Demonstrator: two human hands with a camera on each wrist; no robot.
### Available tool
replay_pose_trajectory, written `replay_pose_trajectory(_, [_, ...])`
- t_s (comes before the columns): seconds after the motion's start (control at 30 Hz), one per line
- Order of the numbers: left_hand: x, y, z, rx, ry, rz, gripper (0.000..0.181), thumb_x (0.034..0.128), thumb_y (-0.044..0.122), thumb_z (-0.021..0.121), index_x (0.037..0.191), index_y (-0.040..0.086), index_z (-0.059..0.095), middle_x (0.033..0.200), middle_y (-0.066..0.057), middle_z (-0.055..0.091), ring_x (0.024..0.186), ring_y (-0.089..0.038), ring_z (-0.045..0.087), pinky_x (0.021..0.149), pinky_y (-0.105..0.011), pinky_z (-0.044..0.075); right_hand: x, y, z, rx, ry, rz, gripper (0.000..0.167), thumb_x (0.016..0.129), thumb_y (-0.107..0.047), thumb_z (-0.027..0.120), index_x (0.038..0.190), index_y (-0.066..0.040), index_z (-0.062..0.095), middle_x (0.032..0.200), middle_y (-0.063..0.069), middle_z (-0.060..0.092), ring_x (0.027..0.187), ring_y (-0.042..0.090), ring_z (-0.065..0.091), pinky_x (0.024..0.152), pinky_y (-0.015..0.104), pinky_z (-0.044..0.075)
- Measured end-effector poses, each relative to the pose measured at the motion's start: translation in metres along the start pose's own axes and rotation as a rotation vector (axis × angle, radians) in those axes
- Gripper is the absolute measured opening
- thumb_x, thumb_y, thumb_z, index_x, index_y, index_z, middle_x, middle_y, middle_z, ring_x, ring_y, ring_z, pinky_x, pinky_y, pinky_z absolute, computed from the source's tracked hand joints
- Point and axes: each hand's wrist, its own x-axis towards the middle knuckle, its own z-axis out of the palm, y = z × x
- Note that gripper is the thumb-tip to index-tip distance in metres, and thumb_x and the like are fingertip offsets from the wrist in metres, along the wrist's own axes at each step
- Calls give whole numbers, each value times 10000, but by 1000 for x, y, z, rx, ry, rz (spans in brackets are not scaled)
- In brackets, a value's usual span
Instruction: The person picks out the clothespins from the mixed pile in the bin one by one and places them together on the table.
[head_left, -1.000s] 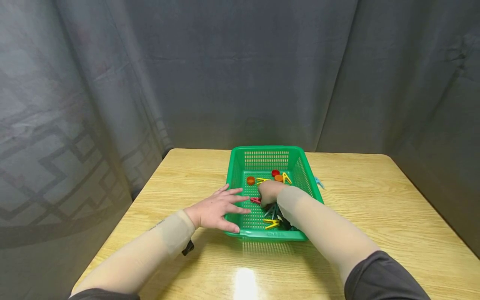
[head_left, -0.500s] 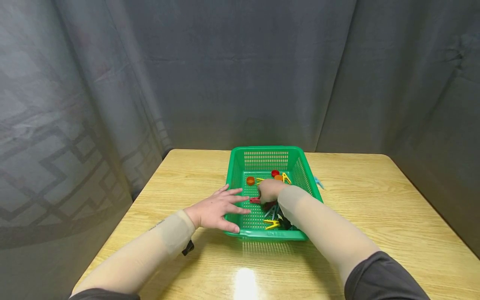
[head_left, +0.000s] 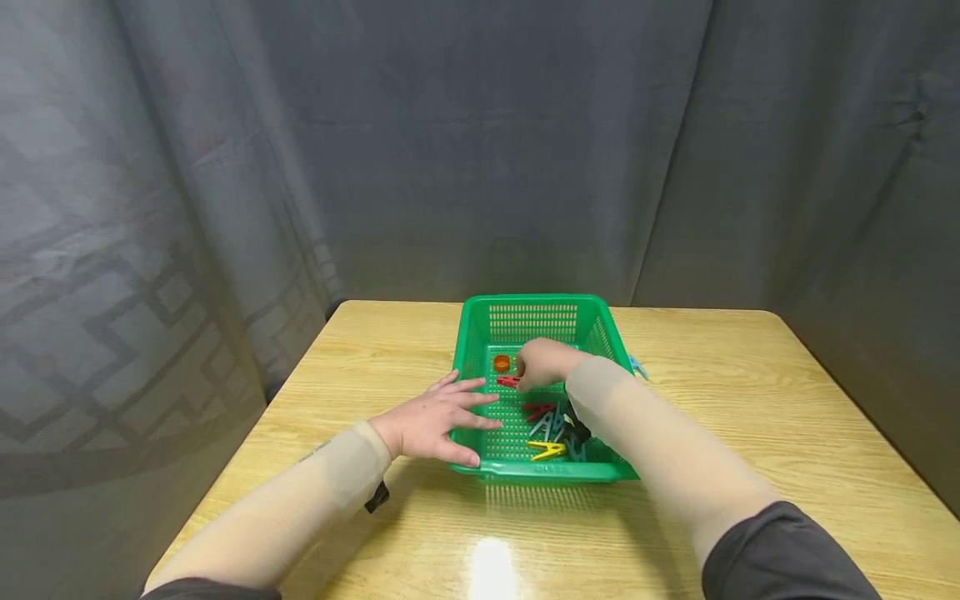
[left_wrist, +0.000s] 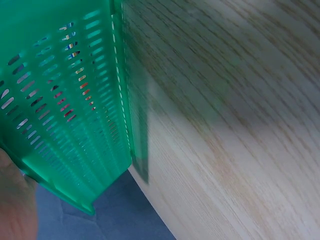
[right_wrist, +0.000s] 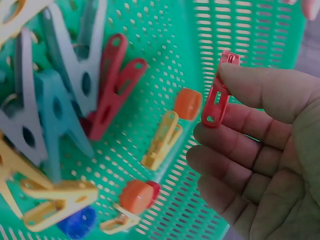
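Observation:
A red clothespin [right_wrist: 216, 100] is pinched between the thumb and fingers of my right hand [head_left: 549, 363], which hovers inside a green plastic basket [head_left: 540, 471]. My left hand [head_left: 438, 417] lies with spread fingers over the basket's left rim. Below the right hand, another red clothespin [right_wrist: 114, 90] lies among grey-blue clothespins [right_wrist: 75, 60] and a teal clothespin [right_wrist: 57, 115]. Several yellow clothespins [right_wrist: 162, 140] are scattered on the basket floor. Farther back in the basket are an orange cap [head_left: 502, 363] and, in the right wrist view, a second orange cap [right_wrist: 136, 196] beside a blue cap [right_wrist: 77, 222].
The basket stands on a wooden table [head_left: 750, 400]. Just outside its right wall lies a light blue clothespin [head_left: 638, 367]. Grey curtains [head_left: 480, 150] hang behind and beside the table.
My right hand has risen and shifted toward the back of the basket with the red clothespin. Another red clothespin now shows where it was. My left hand has stayed put.

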Motion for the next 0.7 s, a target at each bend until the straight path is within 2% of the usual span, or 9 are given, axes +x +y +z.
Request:
replay_pose_trajectory(0.37, [-3, -2, 1, -13, -9, -27, 600, 863, 631, 533, 1345, 278, 588, 1525, 3, 367, 1466, -230, 129, 1148, -533, 3, -18, -4, -32, 22, 21, -15, 210, 868, -282, 717, 984, -108, 700, 944, 11, 657, 786, 168, 595, 693, 343, 513])
replay_pose_trajectory(0.5, [-2, -2, 1, -11, -10, -31, 599, 865, 634, 529, 1344, 280, 588, 1527, 12, 364, 1467, -217, 122, 1151, -526, 2, -22, 1, -40, 44, 41, -33, 186, 876, -271, 708, 973, -112, 701, 925, 10, 654, 731, 163, 583, 658, 328, 498])
replay_pose_trajectory(0.7, [-2, -2, 1, 10, -4, -23, 603, 867, 643, 517, 1343, 280, 590, 1525, 16, 365, 1463, -231, 142, 1143, -554, 35, -32, 12, -50, 73, 88, -56, 162, 881, -267, 701, 955, -123, 707, 916, 2, 659, 756, 168, 578, 709, 351, 499])
